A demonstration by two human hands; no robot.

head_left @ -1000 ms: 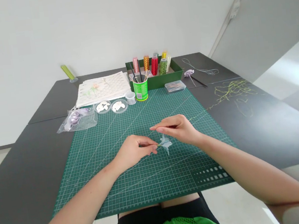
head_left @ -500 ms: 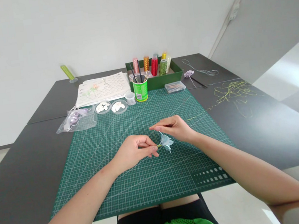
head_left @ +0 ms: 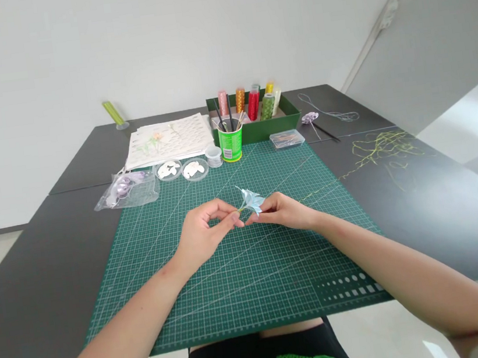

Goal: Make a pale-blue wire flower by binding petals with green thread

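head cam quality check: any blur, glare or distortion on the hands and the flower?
Head view: even, soft daylight, faint shadows under the left hand and right hand; the pale blue flower is small and slightly soft, its petal detail hard to read; wide-angle stretch bends the dark table edges and enlarges the forearms at the frame bottom; mild sheen on the tabletop at right, no harsh glare on the green cutting mat.

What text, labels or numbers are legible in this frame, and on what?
None can be read.
Green can: a white label patch on its front, print too small and blurred.
Cutting mat: grid lines and white squares near its right front corner; any numerals too small to tell.
Pattern sheets: drawings and rows of marks, illegible.
Thread spools: no readable labels.
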